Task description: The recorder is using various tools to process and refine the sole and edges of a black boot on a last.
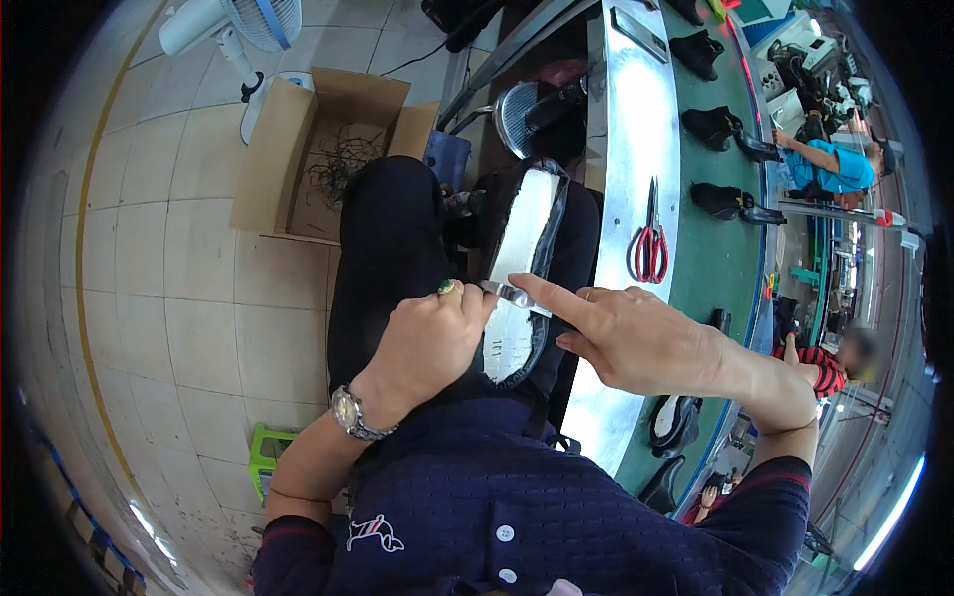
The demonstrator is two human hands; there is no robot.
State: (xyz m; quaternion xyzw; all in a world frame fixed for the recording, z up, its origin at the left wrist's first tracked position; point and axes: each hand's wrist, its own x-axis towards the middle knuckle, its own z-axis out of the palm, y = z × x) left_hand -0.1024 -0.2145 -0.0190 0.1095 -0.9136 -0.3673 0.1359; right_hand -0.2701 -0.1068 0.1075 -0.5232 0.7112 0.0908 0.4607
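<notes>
An unfinished black shoe (545, 214) lies sole-up on my lap, its underside showing a long white insole board with black edges folded round it. Across the middle of the shoe sits a small shiny silver curved piece (512, 294), whose kind I cannot make out. My left hand (437, 333), with a green-stoned ring and a wristwatch, is closed at the left end of that piece. From the right, my right hand (646, 333) stretches its index finger onto the piece, with the thumb apart. Its other fingers are curled and partly hidden.
Red-handled scissors (651, 248) lie on the metal bench (626, 119) at my right. Beyond it, a green conveyor (711, 164) carries several black shoes. A cardboard box (273, 164) with dark scraps, a fan (263, 20) and a green stool (266, 452) stand at left. Co-workers sit across the line.
</notes>
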